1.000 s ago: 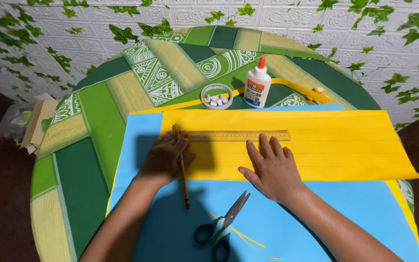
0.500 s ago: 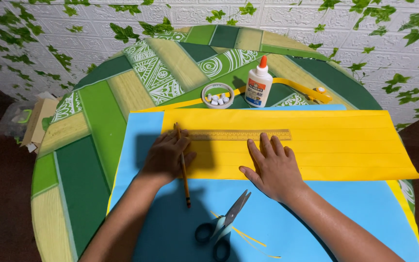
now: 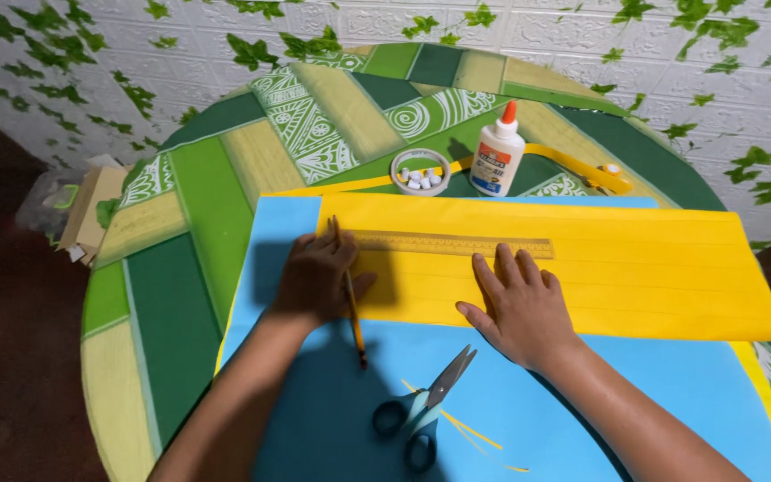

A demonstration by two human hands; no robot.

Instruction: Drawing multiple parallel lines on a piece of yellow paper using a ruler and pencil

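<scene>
My left hand (image 3: 317,278) grips a pencil (image 3: 351,303) with its tip at the left end of a yellow ruler (image 3: 453,244). The ruler lies flat across a yellow paper sheet (image 3: 635,268), which rests on a larger light blue sheet (image 3: 671,384). My right hand (image 3: 519,303) presses flat on the yellow sheet just below the ruler, fingers spread, holding nothing. Black-handled scissors (image 3: 423,409) lie on the blue sheet between my forearms, with thin yellow paper slivers (image 3: 470,430) beside them.
A white glue bottle (image 3: 498,152) with an orange cap and a small round dish (image 3: 419,171) of white bits stand behind the sheets on the round green patterned table (image 3: 189,232). A yellow strip (image 3: 573,165) curves behind the glue. An ivy-decorated white wall lies beyond.
</scene>
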